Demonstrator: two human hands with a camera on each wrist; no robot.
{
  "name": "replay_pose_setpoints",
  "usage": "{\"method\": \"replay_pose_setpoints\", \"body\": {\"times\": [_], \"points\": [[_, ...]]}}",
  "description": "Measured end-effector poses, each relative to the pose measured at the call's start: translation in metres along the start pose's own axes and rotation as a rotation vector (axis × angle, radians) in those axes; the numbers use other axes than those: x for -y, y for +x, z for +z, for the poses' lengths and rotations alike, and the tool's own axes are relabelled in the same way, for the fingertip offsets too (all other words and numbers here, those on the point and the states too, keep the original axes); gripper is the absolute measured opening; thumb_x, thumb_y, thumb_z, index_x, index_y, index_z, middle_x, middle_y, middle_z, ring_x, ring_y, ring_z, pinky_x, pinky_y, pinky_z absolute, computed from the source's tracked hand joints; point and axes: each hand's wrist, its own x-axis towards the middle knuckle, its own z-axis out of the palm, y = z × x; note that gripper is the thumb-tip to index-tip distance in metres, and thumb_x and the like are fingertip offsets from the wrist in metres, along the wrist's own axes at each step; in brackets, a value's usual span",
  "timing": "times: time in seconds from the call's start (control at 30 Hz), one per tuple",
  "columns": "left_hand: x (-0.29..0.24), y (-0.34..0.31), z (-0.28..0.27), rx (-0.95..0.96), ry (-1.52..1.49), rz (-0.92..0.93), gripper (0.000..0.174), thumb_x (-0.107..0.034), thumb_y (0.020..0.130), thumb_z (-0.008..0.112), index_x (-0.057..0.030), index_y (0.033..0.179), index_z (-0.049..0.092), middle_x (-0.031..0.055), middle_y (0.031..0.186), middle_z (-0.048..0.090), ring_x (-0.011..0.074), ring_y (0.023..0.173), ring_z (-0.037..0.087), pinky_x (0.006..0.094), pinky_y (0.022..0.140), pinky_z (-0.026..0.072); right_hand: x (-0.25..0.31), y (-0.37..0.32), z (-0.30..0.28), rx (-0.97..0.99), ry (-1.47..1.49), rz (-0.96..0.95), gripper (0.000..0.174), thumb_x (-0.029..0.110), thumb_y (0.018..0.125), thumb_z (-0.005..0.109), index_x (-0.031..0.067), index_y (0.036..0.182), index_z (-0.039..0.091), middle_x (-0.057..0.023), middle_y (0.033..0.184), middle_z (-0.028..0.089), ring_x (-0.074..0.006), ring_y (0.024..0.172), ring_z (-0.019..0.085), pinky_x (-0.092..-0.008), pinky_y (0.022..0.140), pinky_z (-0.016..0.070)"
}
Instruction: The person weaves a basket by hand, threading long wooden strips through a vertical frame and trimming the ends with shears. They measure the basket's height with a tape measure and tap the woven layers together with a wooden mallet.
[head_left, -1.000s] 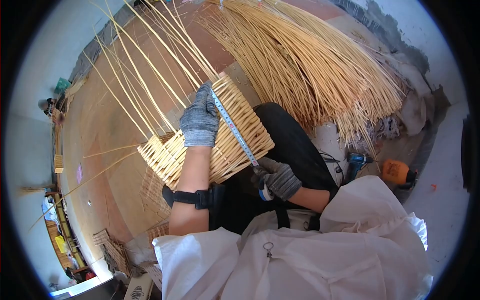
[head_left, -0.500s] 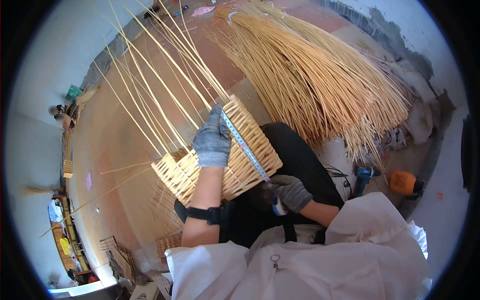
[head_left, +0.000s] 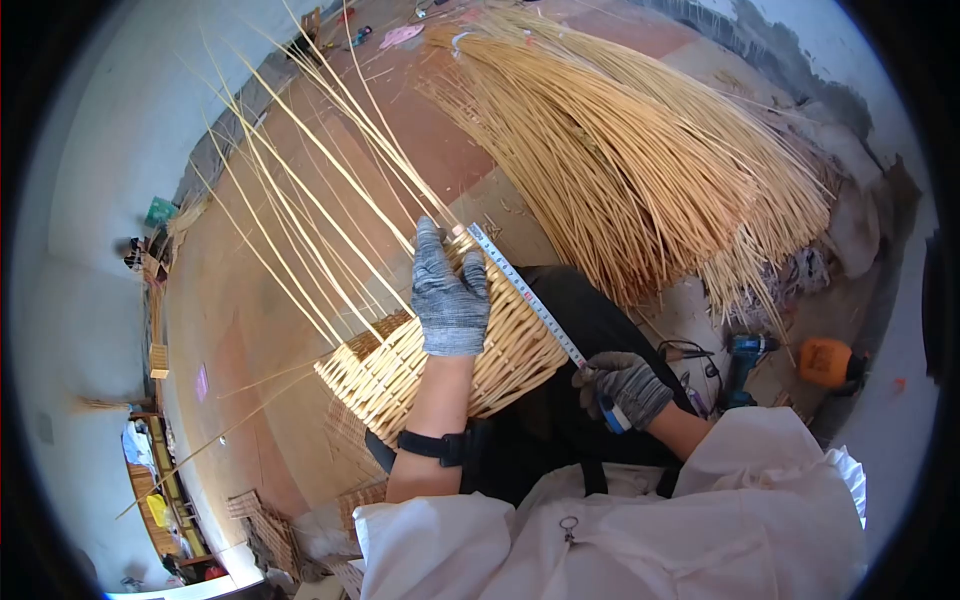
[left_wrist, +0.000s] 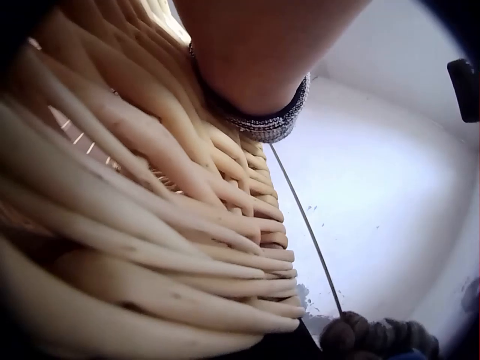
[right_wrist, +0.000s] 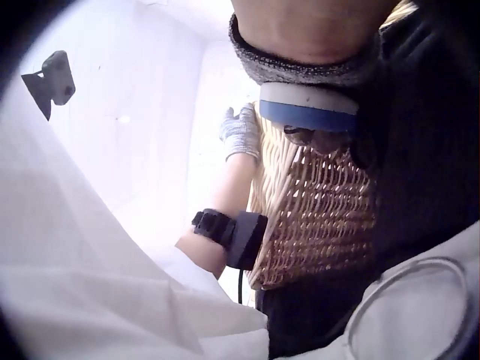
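Note:
A half-woven wicker basket (head_left: 520,365) lies tilted over the person's lap, long stakes (head_left: 300,190) rising from its far edge. My gloved left hand (head_left: 450,300) rests against its upper corner, fingers extended and thumb apart. In the right wrist view, those left fingers (right_wrist: 240,124) show spread near the rim. Low on the right, my gloved right hand (head_left: 635,385) grips a tape measure (head_left: 613,413) with a white and blue case. Its drawn-out blade (head_left: 528,295) runs along the basket's right edge, the free end just beyond the left thumb. Basket weave (left_wrist: 150,187) fills the left wrist view.
A large bundle of willow rods (head_left: 620,160) spreads over the floor at the upper right. Right of the knee lie a blue cordless drill (head_left: 745,365) and an orange object (head_left: 822,362). Woven pieces (head_left: 265,530) lie at the lower left, near a shelf (head_left: 165,490).
The left thumb has come off the tape, which it pressed at the basket's top edge earlier. The blade now sits farther right, and the right hand has drawn away from the basket with the case.

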Motion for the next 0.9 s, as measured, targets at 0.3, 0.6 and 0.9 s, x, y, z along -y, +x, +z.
{"method": "replay_pose_setpoints", "body": {"times": [0.3, 0.6, 0.9], "points": [[0.006, 0.001, 0.002, -0.007, 0.048, 0.197, 0.024, -0.005, 0.079, 0.056, -0.0039, 0.102, 0.06, 0.0144, 0.096, 0.057, 0.0275, 0.089, 0.056, 0.0335, 0.082, 0.0441, -0.008, 0.004, 0.008, -0.047, -0.163, -0.083, 0.017, 0.014, 0.085, 0.054, -0.0029, 0.086, 0.059, -0.0107, 0.065, 0.06, -0.016, 0.054, 0.057, -0.0267, 0.051, 0.0466], [0.01, 0.004, 0.005, -0.042, 0.02, 0.235, 0.022, -0.01, 0.077, 0.058, -0.0064, 0.099, 0.061, 0.0134, 0.09, 0.057, 0.0291, 0.086, 0.054, 0.0359, 0.079, 0.0435, -0.015, 0.012, 0.013, -0.173, -0.557, -0.116, 0.019, 0.015, 0.083, 0.058, -0.0019, 0.09, 0.062, -0.0072, 0.073, 0.063, -0.012, 0.064, 0.059, -0.0255, 0.06, 0.0478], [0.006, 0.003, 0.005, -0.038, 0.062, 0.218, 0.019, -0.005, 0.08, 0.056, -0.0038, 0.098, 0.062, 0.0125, 0.091, 0.057, 0.0266, 0.086, 0.054, 0.0336, 0.081, 0.0435, -0.027, 0.022, 0.006, -0.187, -0.744, -0.209, 0.027, 0.029, 0.081, 0.058, 0.0038, 0.089, 0.064, -0.0136, 0.075, 0.062, -0.0249, 0.067, 0.059, -0.0318, 0.066, 0.0473]]}}
